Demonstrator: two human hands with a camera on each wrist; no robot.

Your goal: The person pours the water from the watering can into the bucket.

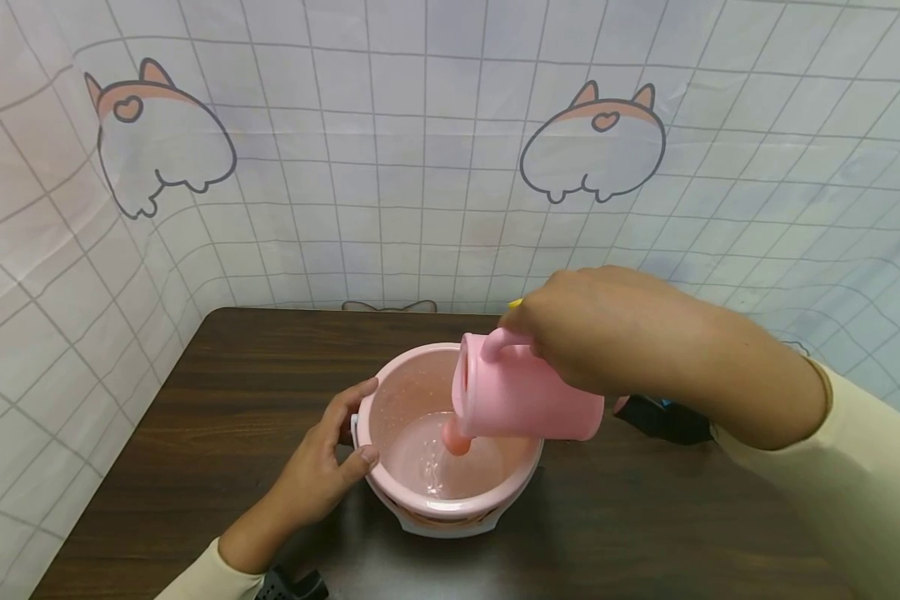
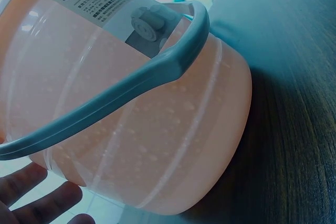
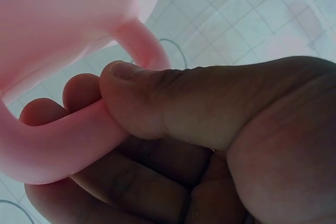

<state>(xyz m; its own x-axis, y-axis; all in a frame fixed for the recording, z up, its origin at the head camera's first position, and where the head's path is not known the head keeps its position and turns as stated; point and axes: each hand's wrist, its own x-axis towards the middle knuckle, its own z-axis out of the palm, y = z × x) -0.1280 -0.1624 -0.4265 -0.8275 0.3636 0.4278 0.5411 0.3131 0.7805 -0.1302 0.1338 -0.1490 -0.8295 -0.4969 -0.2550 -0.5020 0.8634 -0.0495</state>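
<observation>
A pink bucket with liquid in its bottom stands on the table in the head view. My left hand holds its left side, thumb by the rim and fingers round the outside. The bucket's carrying handle hangs down in the left wrist view. My right hand grips the handle of a pink jug. The jug is tipped on its side over the bucket, mouth facing left. A rounded coral-coloured shape shows just below the mouth; what it is I cannot tell.
The dark wooden table meets a white curtain with grid lines and cartoon animals behind it. A black object shows below my right forearm. A small yellow bit peeks out beside my right hand.
</observation>
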